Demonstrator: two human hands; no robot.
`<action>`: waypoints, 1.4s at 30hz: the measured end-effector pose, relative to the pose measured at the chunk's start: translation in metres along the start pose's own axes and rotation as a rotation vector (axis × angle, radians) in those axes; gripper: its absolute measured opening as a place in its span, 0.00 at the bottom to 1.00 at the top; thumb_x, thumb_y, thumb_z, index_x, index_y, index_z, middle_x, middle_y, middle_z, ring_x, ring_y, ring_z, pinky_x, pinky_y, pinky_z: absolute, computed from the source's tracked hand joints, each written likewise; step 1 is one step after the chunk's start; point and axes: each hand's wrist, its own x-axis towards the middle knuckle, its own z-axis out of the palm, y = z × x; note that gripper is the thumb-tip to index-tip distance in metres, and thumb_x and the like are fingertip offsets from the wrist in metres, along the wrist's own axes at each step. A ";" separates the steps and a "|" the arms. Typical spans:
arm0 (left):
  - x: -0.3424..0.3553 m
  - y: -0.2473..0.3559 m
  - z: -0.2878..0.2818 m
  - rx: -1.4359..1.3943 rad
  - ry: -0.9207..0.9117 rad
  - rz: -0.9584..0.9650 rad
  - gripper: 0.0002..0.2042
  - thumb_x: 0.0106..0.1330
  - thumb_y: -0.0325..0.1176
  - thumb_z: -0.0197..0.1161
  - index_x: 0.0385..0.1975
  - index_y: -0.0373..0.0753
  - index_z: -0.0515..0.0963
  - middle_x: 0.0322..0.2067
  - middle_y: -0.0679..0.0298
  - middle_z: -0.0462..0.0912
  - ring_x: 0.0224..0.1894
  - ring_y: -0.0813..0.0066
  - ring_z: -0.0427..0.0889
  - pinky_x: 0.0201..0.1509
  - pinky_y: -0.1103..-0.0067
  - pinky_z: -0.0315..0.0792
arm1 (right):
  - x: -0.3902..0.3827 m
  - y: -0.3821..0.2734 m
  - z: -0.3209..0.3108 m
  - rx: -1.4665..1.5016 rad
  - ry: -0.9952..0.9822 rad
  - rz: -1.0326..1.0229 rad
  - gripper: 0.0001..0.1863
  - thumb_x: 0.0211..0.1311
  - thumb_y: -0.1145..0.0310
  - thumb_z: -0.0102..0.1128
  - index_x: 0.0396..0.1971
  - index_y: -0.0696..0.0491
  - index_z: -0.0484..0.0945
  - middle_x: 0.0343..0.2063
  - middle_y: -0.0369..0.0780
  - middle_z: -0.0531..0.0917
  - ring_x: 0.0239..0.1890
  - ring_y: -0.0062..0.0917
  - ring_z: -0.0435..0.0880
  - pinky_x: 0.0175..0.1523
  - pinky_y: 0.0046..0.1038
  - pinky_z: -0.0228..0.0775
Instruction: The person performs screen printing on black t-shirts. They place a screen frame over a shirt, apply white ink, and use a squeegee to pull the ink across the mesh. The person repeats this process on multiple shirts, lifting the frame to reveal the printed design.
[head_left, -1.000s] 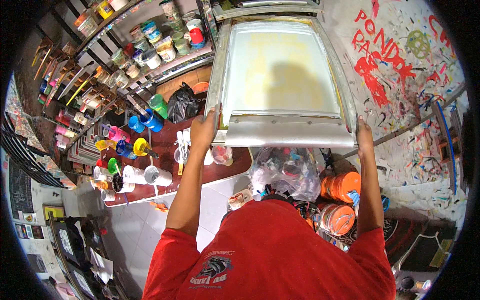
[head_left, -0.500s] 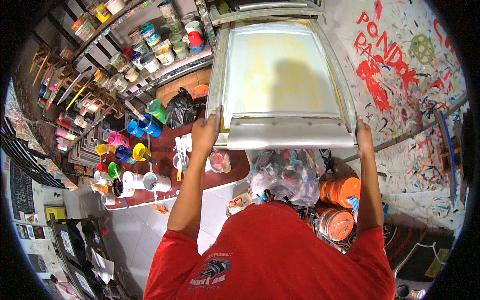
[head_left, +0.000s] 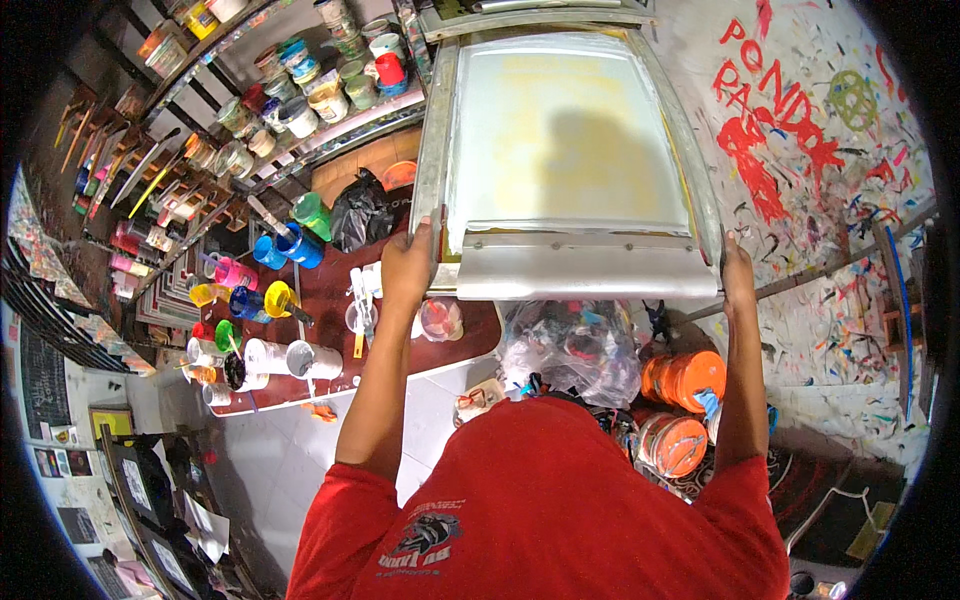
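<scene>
Screen held; blue cup holds stick.

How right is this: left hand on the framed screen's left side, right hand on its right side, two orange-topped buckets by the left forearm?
One slip: in the head view, the two orange-topped buckets are by the right forearm, not the left. The left hand is on the framed screen's left side, the right hand on its right side.

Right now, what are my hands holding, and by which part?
A framed screen, held at its side rails by your left hand and right hand.
</scene>
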 end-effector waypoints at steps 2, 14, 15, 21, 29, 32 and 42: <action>-0.002 0.011 0.000 0.069 0.005 0.000 0.27 0.66 0.52 0.57 0.26 0.26 0.80 0.21 0.54 0.80 0.24 0.69 0.76 0.33 0.70 0.70 | -0.001 -0.004 0.004 0.038 -0.001 0.026 0.34 0.68 0.43 0.48 0.48 0.64 0.76 0.41 0.43 0.80 0.42 0.25 0.76 0.53 0.27 0.66; -0.013 0.020 0.008 -0.052 -0.066 -0.040 0.24 0.67 0.50 0.58 0.27 0.29 0.78 0.22 0.65 0.77 0.23 0.80 0.69 0.26 0.78 0.64 | 0.012 -0.018 -0.007 -0.036 0.052 -0.002 0.34 0.70 0.43 0.44 0.46 0.64 0.78 0.38 0.45 0.83 0.37 0.25 0.80 0.47 0.27 0.70; -0.019 0.022 0.011 -0.052 -0.051 0.006 0.24 0.67 0.50 0.59 0.27 0.29 0.77 0.21 0.66 0.76 0.22 0.81 0.68 0.25 0.79 0.63 | 0.012 -0.014 -0.012 -0.029 0.042 -0.009 0.34 0.70 0.43 0.44 0.46 0.64 0.78 0.38 0.45 0.83 0.37 0.25 0.80 0.47 0.26 0.70; -0.033 0.011 0.009 -0.105 -0.024 -0.049 0.23 0.68 0.49 0.58 0.29 0.30 0.77 0.21 0.68 0.75 0.22 0.82 0.67 0.25 0.81 0.62 | 0.010 0.000 -0.023 -0.008 0.035 0.009 0.34 0.70 0.44 0.45 0.50 0.65 0.76 0.40 0.44 0.82 0.41 0.26 0.80 0.51 0.28 0.68; -0.037 0.027 0.005 -0.107 -0.015 -0.049 0.23 0.68 0.49 0.58 0.30 0.29 0.78 0.22 0.66 0.76 0.23 0.81 0.69 0.28 0.80 0.64 | 0.002 -0.003 -0.024 0.084 -0.015 0.010 0.31 0.71 0.46 0.45 0.49 0.64 0.76 0.40 0.43 0.82 0.40 0.26 0.80 0.52 0.28 0.68; -0.032 0.022 -0.004 -0.113 -0.062 -0.078 0.24 0.67 0.50 0.58 0.33 0.27 0.79 0.27 0.62 0.80 0.28 0.78 0.73 0.33 0.79 0.68 | 0.003 0.000 -0.022 0.086 -0.033 0.018 0.32 0.70 0.45 0.46 0.46 0.64 0.77 0.38 0.43 0.82 0.40 0.26 0.80 0.51 0.28 0.68; -0.024 0.009 -0.010 -0.053 0.004 -0.030 0.28 0.64 0.52 0.60 0.35 0.24 0.78 0.28 0.49 0.82 0.32 0.67 0.79 0.39 0.71 0.71 | -0.009 -0.012 -0.009 0.064 0.016 0.040 0.36 0.68 0.43 0.50 0.55 0.66 0.72 0.50 0.44 0.78 0.50 0.25 0.73 0.60 0.26 0.61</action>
